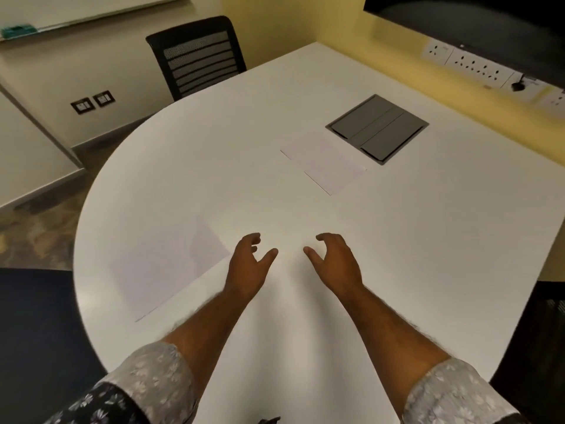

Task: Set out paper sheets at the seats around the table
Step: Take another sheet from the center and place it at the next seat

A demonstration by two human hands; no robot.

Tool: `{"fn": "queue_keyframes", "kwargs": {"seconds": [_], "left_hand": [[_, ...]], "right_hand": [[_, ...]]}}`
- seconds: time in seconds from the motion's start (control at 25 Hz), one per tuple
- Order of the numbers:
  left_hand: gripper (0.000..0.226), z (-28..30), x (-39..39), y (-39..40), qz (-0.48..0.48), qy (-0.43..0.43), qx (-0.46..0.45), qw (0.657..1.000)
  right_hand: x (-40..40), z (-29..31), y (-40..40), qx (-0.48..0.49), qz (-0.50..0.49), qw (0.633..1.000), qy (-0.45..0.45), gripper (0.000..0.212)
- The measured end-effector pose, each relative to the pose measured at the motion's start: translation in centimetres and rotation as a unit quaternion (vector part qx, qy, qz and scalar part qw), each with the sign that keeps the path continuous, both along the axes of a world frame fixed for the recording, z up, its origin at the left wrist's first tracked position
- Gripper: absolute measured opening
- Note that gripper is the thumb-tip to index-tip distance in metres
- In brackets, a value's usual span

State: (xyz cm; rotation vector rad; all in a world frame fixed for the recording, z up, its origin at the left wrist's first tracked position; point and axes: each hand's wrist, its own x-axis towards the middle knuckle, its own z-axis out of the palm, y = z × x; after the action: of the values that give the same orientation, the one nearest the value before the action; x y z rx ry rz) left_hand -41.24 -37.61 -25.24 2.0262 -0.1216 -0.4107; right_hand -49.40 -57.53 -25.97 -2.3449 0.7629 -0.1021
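A smooth white table with a rounded end [397,240] fills the view. One black mesh-backed office chair [197,55] stands at its far edge. One flat grey rectangular hatch [377,128], split into panels, is set in the tabletop. Two plain white paper sheets lie flat: one [168,264] near the left edge, one [324,162] just beside the hatch. No writing shows on either. The left hand [247,264] and right hand [336,261] hover side by side, fingers loosely spread and curled, holding nothing, with rolled floral-print sleeves [153,374] behind.
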Motion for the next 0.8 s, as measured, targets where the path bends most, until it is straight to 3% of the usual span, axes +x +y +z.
{"fn": "queue_keyframes", "kwargs": {"seconds": [0.2,0.4,0.8], "left_hand": [[0.057,-0.3,-0.1,-10.2,0.013,0.017,0.007,1.0],[0.058,-2.0,0.0,-17.7,-0.003,0.056,0.015,0.998],[0.059,-5.4,6.0,-26.3,-0.057,0.196,0.006,0.979]], "right_hand": [[0.7,-1.5,-9.1,0.024,0.021,0.999,-0.015,0.052],[2.7,-3.5,-17.5,0.06,-0.024,0.997,-0.048,0.038],[8.4,-9.8,-27.6,0.102,-0.07,0.989,-0.076,0.019]]}}
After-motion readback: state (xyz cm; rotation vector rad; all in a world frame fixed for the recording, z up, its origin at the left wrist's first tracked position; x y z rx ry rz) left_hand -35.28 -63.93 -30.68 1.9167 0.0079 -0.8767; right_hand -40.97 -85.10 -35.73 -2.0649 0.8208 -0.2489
